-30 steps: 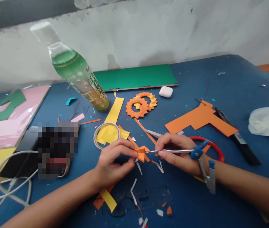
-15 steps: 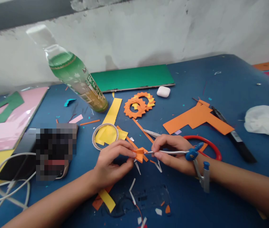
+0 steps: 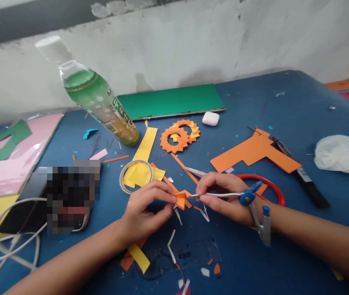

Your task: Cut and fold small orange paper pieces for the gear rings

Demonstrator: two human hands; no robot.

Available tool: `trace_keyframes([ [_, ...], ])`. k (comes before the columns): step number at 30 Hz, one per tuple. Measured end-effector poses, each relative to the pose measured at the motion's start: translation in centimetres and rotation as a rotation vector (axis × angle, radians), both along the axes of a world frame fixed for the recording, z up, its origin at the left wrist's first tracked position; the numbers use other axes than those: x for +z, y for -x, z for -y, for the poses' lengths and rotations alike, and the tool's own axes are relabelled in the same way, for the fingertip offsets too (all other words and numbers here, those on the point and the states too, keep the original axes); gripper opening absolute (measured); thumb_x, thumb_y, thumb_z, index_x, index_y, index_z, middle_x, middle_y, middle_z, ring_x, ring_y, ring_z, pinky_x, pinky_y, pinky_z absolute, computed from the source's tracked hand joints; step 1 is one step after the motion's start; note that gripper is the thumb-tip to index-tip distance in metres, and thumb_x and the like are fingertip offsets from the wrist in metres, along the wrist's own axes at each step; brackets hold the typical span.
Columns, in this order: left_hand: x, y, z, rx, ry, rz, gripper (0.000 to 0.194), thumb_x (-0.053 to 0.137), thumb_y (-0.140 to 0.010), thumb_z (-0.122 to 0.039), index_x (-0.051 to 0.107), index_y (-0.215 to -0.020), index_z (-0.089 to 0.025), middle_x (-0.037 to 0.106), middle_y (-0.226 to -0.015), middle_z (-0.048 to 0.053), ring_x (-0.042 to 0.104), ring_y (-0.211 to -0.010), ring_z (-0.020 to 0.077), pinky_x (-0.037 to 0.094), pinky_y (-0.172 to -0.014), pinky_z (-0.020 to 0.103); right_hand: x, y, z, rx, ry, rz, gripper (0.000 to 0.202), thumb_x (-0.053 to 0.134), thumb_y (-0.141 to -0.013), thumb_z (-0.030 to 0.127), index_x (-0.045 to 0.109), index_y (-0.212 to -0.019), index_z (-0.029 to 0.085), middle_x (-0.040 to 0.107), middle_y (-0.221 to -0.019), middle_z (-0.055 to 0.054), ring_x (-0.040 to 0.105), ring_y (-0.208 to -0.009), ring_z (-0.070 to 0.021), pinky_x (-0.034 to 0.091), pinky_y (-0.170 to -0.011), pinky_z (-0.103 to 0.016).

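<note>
My left hand (image 3: 148, 207) pinches a small folded piece of orange paper (image 3: 180, 200) between thumb and fingers. My right hand (image 3: 223, 196) is closed on a drawing compass (image 3: 247, 196) with a blue hinge, one metal leg aimed left. The compass tip meets the right edge of the orange paper; whether it pierces it I cannot tell. Under my right hand lie scissors with a red handle (image 3: 280, 190), partly hidden. Just beyond the hands are a tape roll (image 3: 121, 180) over yellow paper (image 3: 146, 143) and two toothed paper rings (image 3: 174, 140), one orange, one orange and yellow.
A tilted-looking green-labelled bottle (image 3: 100, 98) stands at the back left, near a green board (image 3: 174, 100). Phone-like objects (image 3: 23, 200) and white cables (image 3: 17, 200) lie left. An orange paper cutout (image 3: 254, 151), a black marker (image 3: 311, 190) and crumpled tissue (image 3: 340, 155) lie right. Scraps dot the table.
The view has shifted very slightly. Both hands, the orange paper and the compass keep nearly the same positions.
</note>
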State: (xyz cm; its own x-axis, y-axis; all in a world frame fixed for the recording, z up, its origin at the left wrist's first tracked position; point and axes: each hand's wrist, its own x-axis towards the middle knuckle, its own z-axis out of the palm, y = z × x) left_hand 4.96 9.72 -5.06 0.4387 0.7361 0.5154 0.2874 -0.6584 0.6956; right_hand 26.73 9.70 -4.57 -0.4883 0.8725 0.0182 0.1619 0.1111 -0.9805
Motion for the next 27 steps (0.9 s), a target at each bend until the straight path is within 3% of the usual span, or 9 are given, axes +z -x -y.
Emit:
trace_keyframes([
  [27, -0.23, 0.16, 0.10, 0.002, 0.037, 0.017, 0.018, 0.060, -0.071, 0.000, 0.059, -0.080, -0.016, 0.063, -0.078, 0.004, 0.063, -0.071, 0.0124, 0.053, -0.064, 0.023, -0.51, -0.08, -0.05, 0.060, -0.057, -0.059, 0.006, 0.054, -0.081, 0.023, 0.054, -0.079, 0.017, 0.060, -0.070, -0.002, 0.055, -0.062, -0.0111, 0.043, -0.054, -0.023],
])
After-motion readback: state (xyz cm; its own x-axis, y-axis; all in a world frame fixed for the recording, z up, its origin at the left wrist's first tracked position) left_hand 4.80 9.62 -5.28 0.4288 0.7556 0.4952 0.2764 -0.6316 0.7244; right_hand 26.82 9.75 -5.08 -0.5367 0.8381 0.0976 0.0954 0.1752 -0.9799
